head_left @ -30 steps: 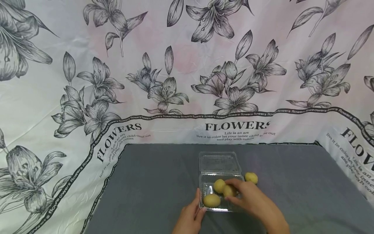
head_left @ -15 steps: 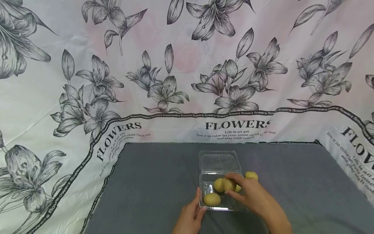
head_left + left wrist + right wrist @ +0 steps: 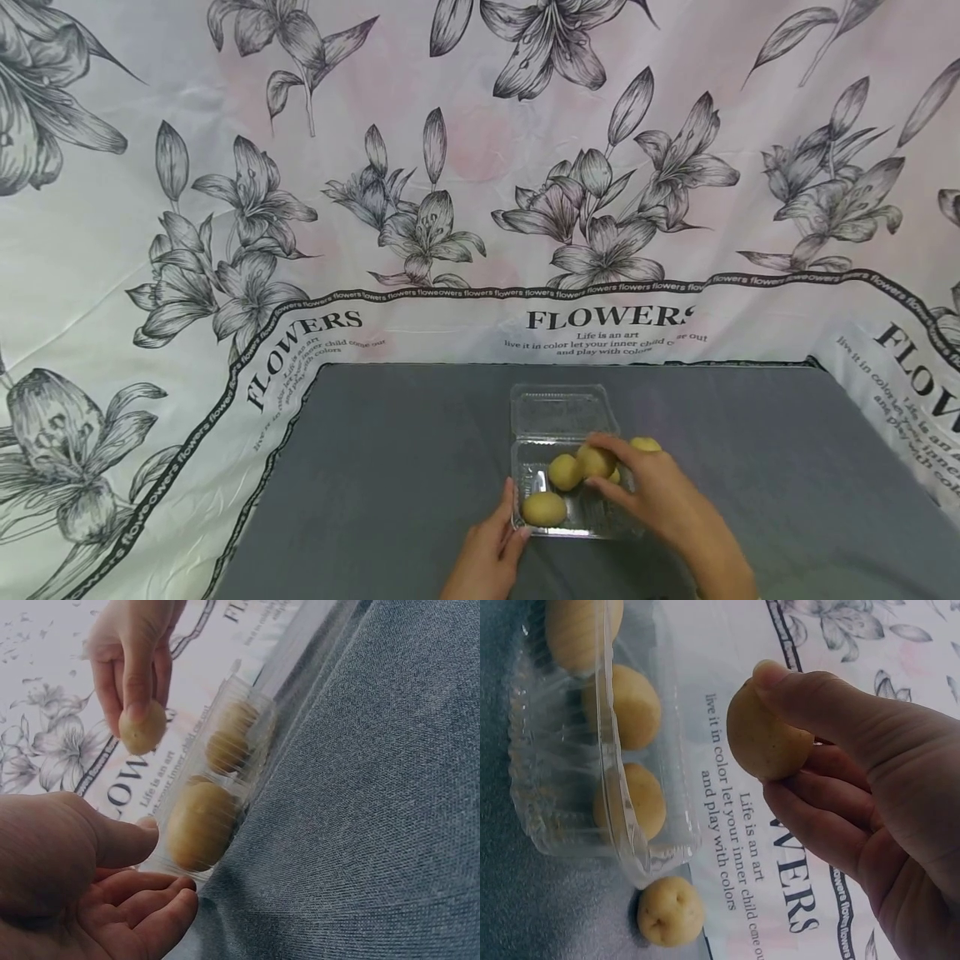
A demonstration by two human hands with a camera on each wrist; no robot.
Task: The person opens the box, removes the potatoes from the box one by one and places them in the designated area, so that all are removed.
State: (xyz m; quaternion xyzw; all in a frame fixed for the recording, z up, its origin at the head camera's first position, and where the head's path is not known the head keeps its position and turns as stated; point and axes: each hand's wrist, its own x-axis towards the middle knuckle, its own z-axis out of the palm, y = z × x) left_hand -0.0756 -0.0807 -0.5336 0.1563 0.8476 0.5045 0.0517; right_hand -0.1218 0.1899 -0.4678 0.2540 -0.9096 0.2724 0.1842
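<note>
My right hand (image 3: 660,500) pinches a round yellow potato (image 3: 769,735) between thumb and fingers, holding it above a clear plastic clamshell container (image 3: 573,533). Inside the container lie an oval potato (image 3: 544,509) at the front left, a rounder one (image 3: 565,472) behind it, and a third (image 3: 641,801) partly hidden under the right hand in the head view. Relaxed fingers of my left hand (image 3: 487,546) rest along the container's left side, with the thumb at its front corner. In the left wrist view a gap shows between that thumb and the fingers.
The container's hinged lid (image 3: 562,414) lies back, away from me. Just outside the right wall sits another potato (image 3: 671,911), partly covered by the right hand in the head view. A grey tabletop (image 3: 405,467) meets a flower-printed cloth (image 3: 450,333) behind.
The right hand has raised its potato and moved slightly away from me, uncovering another potato beneath. My left hand has stayed at the container's front left corner.
</note>
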